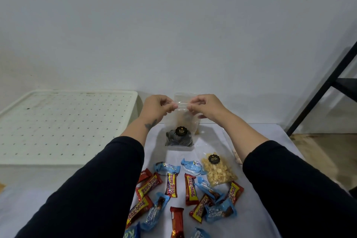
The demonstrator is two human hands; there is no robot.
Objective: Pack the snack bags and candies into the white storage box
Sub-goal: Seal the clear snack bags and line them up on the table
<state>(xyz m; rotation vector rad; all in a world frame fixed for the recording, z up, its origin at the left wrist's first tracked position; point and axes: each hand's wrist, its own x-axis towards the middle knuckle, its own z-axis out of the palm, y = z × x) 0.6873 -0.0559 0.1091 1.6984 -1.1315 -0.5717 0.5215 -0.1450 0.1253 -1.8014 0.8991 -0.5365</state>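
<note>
A clear zip pouch (179,133) with dark striped snacks and a black label stands upright on the white cloth. My left hand (157,105) pinches the left end of its top strip and my right hand (204,105) pinches the right end. A second clear pouch of yellow snacks (218,172) lies flat nearer to me. Several red-and-yellow bars (171,184) and blue-wrapped candies (167,167) are scattered on the cloth in front of me. The white storage box (63,127) sits at the left with its perforated lid on.
A black metal frame (324,87) leans at the right over a tan floor. Behind the table is a plain pale wall. A pale packet edge (237,157) shows beside my right forearm. My dark sleeves cover parts of the cloth.
</note>
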